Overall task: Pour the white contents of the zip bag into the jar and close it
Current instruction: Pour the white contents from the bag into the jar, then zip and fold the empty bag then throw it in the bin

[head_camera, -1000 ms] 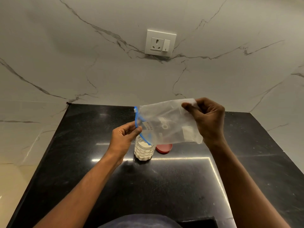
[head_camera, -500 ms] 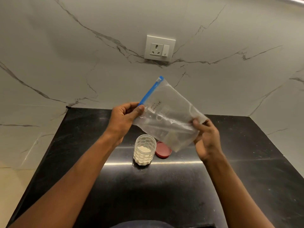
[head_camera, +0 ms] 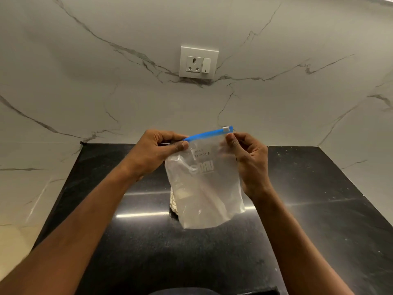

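Hanging upright in the middle of the frame, the zip bag (head_camera: 209, 188) is held by its top edge between both hands, its blue zip strip (head_camera: 207, 134) running along the top and tilted slightly up toward the right, with a small white slider (head_camera: 225, 129) at the right end of the strip. The bag is clear and looks nearly empty, with a handwritten label and a printed logo below the strip. The left hand (head_camera: 156, 151) pinches the top left corner of the bag between thumb and fingers, just under the left end of the strip. The right hand (head_camera: 247, 158) pinches the top right part of the bag between thumb and forefinger, right below the slider. Behind the lower left of the bag, a slice of the jar (head_camera: 174, 200) shows, its dimpled side pale with white contents; most of it is hidden by the bag, and whether it is open or closed cannot be told. The jar stands on a glossy black counter (head_camera: 319, 209) that fills the lower half of the frame. Above it rises a pale marble wall (head_camera: 85, 81) with grey veins, and a white wall socket (head_camera: 198, 62) with a switch sits at upper centre.
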Tool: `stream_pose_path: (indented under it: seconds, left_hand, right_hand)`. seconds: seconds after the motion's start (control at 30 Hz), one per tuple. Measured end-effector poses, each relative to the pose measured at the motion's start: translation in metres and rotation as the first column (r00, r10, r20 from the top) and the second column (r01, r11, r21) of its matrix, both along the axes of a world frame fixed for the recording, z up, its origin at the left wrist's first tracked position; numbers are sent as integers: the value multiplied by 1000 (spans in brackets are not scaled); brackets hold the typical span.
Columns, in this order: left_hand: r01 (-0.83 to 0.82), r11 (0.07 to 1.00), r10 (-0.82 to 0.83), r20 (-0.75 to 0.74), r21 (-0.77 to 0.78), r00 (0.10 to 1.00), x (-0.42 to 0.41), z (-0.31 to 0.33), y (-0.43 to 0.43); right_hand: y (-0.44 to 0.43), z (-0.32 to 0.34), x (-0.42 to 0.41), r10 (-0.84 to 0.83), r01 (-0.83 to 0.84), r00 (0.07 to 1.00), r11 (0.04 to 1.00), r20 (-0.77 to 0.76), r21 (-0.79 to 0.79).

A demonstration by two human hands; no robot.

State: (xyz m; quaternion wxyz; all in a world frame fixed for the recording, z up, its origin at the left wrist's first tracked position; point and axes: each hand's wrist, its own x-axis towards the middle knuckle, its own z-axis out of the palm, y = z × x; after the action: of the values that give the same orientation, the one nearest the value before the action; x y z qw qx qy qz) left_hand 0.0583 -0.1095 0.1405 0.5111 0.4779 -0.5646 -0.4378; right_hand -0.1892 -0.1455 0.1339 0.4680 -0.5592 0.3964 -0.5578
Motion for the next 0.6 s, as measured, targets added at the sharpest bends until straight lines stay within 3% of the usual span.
stream_pose_path:
  seconds: [0.17, 0.27, 0.3, 0.4, 0.47, 0.6]
  left_hand:
    - [-7, 1000, 7, 34, 1, 999, 19, -2, 6]
    - [-93, 995, 97, 177, -31, 980, 31, -4, 9]
    - [-125, 988, 146, 292, -91, 945, 33, -3, 10]
    - [-114, 934, 310, 607, -339, 731, 34, 2, 14]
    - [-60, 934, 292, 653, -353, 699, 24, 11, 15]
    - [62, 963, 131, 653, -263, 746, -15, 29, 13]
  right_hand:
    - [7, 1, 3, 4, -10, 998, 995, 63, 94]
    - [14, 0, 10, -7, -15, 991, 988, 135, 156]
    - [16, -1, 13, -5, -19, 990, 986, 140, 167]
    - [20, -1, 18, 5, -35, 988, 982, 157, 188]
    - [23, -1, 21, 24, -48, 990, 983, 137, 180]
    - [29, -2, 29, 102, -116, 990, 982, 100, 146]
